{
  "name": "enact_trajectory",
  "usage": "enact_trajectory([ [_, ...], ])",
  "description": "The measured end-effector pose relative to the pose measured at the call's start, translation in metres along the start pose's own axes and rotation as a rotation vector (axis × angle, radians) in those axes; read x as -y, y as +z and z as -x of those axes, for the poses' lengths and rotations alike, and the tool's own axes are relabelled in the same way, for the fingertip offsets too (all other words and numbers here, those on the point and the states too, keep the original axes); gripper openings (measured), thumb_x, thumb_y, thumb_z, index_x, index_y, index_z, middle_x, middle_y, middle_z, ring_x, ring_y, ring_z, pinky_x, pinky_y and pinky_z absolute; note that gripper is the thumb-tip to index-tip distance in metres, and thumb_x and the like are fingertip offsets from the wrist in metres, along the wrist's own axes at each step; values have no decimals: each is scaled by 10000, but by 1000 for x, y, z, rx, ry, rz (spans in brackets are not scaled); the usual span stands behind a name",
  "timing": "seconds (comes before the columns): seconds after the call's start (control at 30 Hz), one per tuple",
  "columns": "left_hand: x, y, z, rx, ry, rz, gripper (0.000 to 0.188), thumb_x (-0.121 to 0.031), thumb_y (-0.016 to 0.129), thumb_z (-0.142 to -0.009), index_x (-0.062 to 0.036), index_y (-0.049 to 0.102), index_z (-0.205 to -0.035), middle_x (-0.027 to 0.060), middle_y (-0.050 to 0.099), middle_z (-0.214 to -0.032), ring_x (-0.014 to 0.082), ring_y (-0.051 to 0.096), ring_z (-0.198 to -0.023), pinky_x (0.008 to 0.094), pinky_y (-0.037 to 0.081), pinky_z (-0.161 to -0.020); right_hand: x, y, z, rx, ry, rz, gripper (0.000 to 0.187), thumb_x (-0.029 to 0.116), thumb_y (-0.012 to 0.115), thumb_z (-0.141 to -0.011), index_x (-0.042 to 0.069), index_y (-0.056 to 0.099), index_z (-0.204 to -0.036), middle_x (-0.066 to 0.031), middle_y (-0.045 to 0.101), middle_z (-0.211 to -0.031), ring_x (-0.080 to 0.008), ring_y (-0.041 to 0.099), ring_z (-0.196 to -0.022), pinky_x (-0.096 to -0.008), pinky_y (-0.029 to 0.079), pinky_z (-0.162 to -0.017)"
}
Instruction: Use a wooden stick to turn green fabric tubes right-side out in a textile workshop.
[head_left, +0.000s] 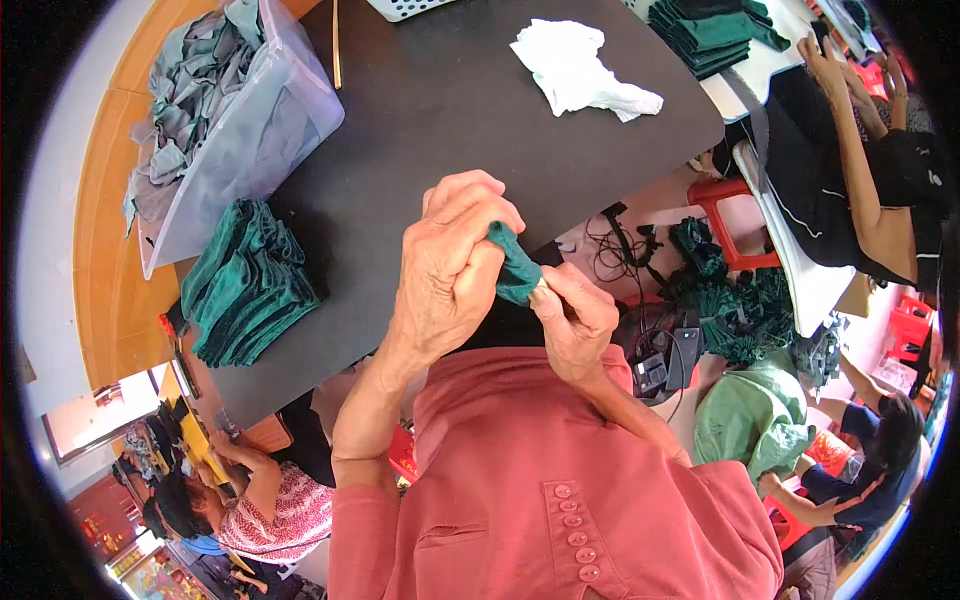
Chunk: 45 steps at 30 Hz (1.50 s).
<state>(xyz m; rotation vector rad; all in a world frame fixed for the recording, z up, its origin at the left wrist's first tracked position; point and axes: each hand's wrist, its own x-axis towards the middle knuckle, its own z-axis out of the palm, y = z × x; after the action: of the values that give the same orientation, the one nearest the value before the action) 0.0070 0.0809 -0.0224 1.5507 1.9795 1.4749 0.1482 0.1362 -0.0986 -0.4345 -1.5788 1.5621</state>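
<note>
Between my two hands, in front of my body near the dark table's edge, is a small piece of dark green velvety fabric [515, 268]. My left hand [452, 250] is closed with its fingers curled round the fabric's upper end. My right hand [577, 318] pinches the lower right end between thumb and forefinger. Part of the fabric is hidden inside my left fist. Left of my hands, a stack of similar green velvety pieces [245, 285] lies on the dark table [420, 90].
A translucent plastic bin [265, 135] holds grey-green fabric pieces at the back left. A crumpled white cloth [582, 70] lies on the table's far right. Folded green fabric [706, 38] sits on a neighbouring white table. Cables and green bundles lie right. Other people sit on both sides.
</note>
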Motion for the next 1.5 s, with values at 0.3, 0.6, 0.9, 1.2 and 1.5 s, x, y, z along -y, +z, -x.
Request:
enact_trajectory([
  [0.3, 1, 7, 2, -129, 107, -325, 50, 36, 487, -632, 25, 493, -680, 148, 498, -733, 318, 559, -878, 395, 407, -762, 15, -10, 2, 153, 384, -279, 205, 136, 569, -919, -55, 619, -975, -6, 516, -662, -67, 433, -544, -221, 344, -465],
  [0.6, -3, 7, 5, -54, -75, -143, 75, 29, 422, -673, 50, 491, -694, 171, 581, -831, 271, 553, -774, 335, 429, -728, 6, -9, -4, 224, 411, -273, 249, 203, 565, -920, -40, 609, -892, 0, 480, -617, -64, 395, -518, -211, 306, -468],
  [0.9, 0, 17, 5, -18, 43, -264, 90, 56, 437, -686, 53, 505, -745, 165, 569, -795, 306, 556, -736, 369, 445, -723, 3, -6, 10, 165, 617, -567, 256, 231, 509, -955, 8, 573, -848, 32, 449, -607, -49, 364, -488, -202, 274, -433],
  [1.2, 4, 14, 9, -31, -125, -159, 134, 40, 404, -688, 66, 520, -750, 145, 557, -728, 217, 510, -645, 310, 430, -683, 3, -10, 3, 285, 476, -323, 294, 235, 483, -966, 11, 513, -778, 31, 415, -576, -43, 338, -486, -215, 260, -440],
  [1.5, -5, 29, 11, -83, 22, -75, 129, 45, 398, -686, 52, 517, -734, 140, 578, -750, 200, 526, -651, 308, 437, -611, 12, -5, 4, 103, 217, -39, 255, 178, 495, -950, -25, 548, -804, -15, 436, -564, -78, 397, -486, -240, 325, -452],
])
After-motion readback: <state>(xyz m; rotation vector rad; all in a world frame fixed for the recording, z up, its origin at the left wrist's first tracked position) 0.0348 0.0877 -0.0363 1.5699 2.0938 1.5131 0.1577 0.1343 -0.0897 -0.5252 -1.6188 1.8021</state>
